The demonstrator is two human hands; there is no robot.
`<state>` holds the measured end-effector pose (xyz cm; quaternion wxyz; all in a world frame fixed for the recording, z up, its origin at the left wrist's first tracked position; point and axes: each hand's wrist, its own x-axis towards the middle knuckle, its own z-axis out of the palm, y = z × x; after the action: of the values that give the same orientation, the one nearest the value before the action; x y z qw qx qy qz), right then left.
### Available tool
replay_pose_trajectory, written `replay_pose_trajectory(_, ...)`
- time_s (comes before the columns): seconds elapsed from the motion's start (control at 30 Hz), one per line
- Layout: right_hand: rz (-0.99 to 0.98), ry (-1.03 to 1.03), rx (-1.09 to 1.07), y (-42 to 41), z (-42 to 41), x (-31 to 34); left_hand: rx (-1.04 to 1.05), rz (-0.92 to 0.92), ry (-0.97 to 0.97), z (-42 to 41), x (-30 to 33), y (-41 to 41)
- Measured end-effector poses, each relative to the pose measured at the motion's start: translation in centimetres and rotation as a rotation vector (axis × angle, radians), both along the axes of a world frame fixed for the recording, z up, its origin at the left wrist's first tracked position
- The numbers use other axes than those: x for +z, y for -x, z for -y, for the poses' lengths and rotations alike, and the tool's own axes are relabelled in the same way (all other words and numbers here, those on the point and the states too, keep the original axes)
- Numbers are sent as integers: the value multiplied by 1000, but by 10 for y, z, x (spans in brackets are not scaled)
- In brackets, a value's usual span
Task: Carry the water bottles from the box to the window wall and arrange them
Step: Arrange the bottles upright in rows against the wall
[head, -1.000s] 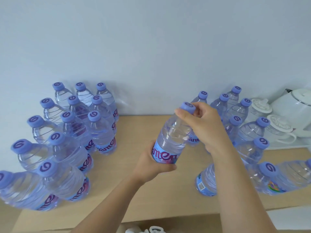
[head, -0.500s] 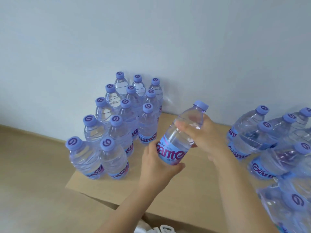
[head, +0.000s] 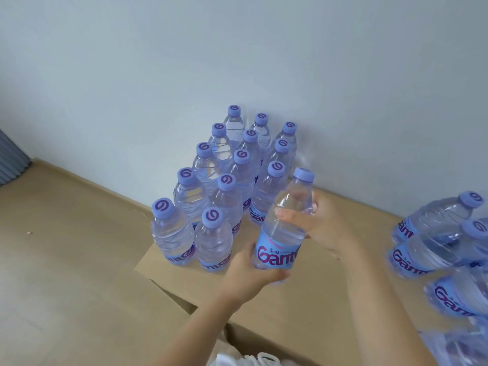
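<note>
Far left: a grey curtain edge at the frame border, then bare tan floor running to the white wall.

Left-centre: a cluster of upright water bottles with purple caps, packed in rows on flattened cardboard, the back row close against the wall. The two nearest bottles stand at the cardboard's left corner.

Centre: one bottle held above the cardboard, just right of the cluster, tilted with its cap leaning up and to the right. Left hand reaches in from below, forearm angled up from the bottom edge; fingers and thumb wrapped round the bottle's base at the blue label. Right hand comes in from the lower right, forearm long and straight; fingers curled round the bottle's clear upper body, one fingertip visible through the plastic. Both grips are closed on this bottle.

Right: a second group of bottles, blurred, appearing to lean at the frame edge.
</note>
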<state>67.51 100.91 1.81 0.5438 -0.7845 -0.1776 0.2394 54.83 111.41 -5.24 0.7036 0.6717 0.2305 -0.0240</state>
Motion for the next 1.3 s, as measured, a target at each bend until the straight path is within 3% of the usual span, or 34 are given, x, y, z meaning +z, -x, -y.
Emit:
replay_pose_trajectory(0.23, 63, 36, -178, 21, -27, -46, 116, -99, -146, 15, -35, 5)
replay_pose_trajectory(0.33, 62, 16, -206, 23, -34, -56, 130, -127, -91, 6, -40, 0)
replay_pose_trajectory(0.63, 187, -61, -195, 25, -48, -65, 160, -98, -3, -7, -45, -16)
replay_pose_trajectory(1.03, 97, -47, -154, 33, -40, -76, 184, -152, -47, 9, -48, -16)
replay_pose_trajectory(1.17, 161, -106, -228, 46, -8, -57, 44, -190, -65, 50, -39, -12)
replay_pose_trajectory(1.3, 345, -99, -419, 60, 52, -28, -243, -34, -109, 106, -29, -20)
